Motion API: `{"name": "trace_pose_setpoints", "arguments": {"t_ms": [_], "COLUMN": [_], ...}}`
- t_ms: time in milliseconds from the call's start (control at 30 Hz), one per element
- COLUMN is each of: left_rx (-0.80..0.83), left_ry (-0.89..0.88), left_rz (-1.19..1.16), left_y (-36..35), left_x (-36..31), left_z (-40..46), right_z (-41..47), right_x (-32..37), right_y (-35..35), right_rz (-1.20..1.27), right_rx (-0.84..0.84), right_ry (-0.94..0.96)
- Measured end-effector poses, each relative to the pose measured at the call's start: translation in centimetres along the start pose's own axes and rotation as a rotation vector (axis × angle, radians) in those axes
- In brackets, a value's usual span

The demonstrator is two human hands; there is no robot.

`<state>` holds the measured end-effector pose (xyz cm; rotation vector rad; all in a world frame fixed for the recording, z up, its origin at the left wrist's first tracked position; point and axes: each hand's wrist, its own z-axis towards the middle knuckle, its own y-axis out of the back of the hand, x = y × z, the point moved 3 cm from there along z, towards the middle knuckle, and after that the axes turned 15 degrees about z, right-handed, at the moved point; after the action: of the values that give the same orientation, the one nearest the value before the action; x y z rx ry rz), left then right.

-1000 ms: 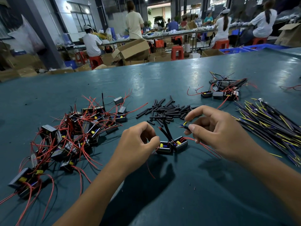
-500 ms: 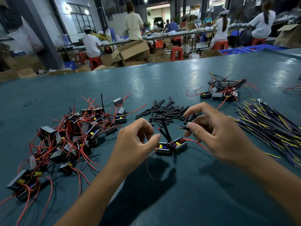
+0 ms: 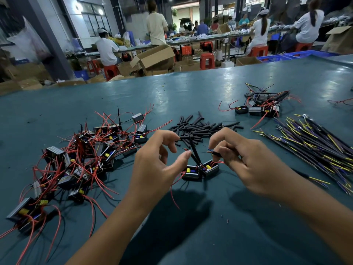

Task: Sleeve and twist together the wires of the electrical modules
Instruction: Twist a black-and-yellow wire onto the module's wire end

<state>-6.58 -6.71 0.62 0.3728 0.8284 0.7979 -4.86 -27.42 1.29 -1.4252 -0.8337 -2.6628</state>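
Note:
Two small black modules (image 3: pixel 199 170) with yellow parts sit side by side on the teal table (image 3: pixel 191 236), between my hands. Black sleeved wires (image 3: pixel 194 152) rise from them at a slant. My right hand (image 3: pixel 254 169) pinches the end of a black sleeved wire (image 3: pixel 216 153) between thumb and forefinger, and a bare wire tip sticks out to the left. My left hand (image 3: pixel 158 161) hovers with curled fingers and the thumb held apart. Its thumb tip lies beside a red wire end (image 3: pixel 185 149), and its forefinger tip reaches a loose black sleeve (image 3: pixel 186 137).
A tangle of modules with red wires (image 3: pixel 86 159) fills the left. Loose black sleeves (image 3: pixel 202 129) lie behind my hands. A bundle of yellow and purple leads (image 3: pixel 315 148) lies to the right, with several joined modules (image 3: pixel 263 106) behind it. People work at benches beyond the far edge.
My left hand has lifted and reached forward towards the sleeves. My right hand has come down and left, closer to the two modules, still pinching its wire.

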Motion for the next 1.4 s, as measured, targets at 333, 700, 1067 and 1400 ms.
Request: {"name": "trace_pose_setpoints", "arguments": {"t_ms": [333,700,1067,1400], "left_rx": [0.252,0.274,0.249,0.284], "left_ry": [0.228,0.137,0.083,0.137], "left_rz": [-0.380,-0.411,-0.347,-0.407], "left_y": [-2.9,-3.5,-3.7,-3.7], "left_x": [1.2,0.4,-0.3,-0.3], "left_z": [-0.5,-1.2,-1.6,-1.4], "right_z": [-0.1,-0.2,-0.2,-0.2], "right_x": [-0.9,-1.0,-0.8,-0.7], "right_y": [-0.4,-0.9,-1.7,-2.3], "right_rz": [0.037,0.045,0.286,0.429], "right_rx": [-0.040,-0.065,-0.172,-0.208], "right_ry": [-0.063,-0.087,-0.204,-0.203]}}
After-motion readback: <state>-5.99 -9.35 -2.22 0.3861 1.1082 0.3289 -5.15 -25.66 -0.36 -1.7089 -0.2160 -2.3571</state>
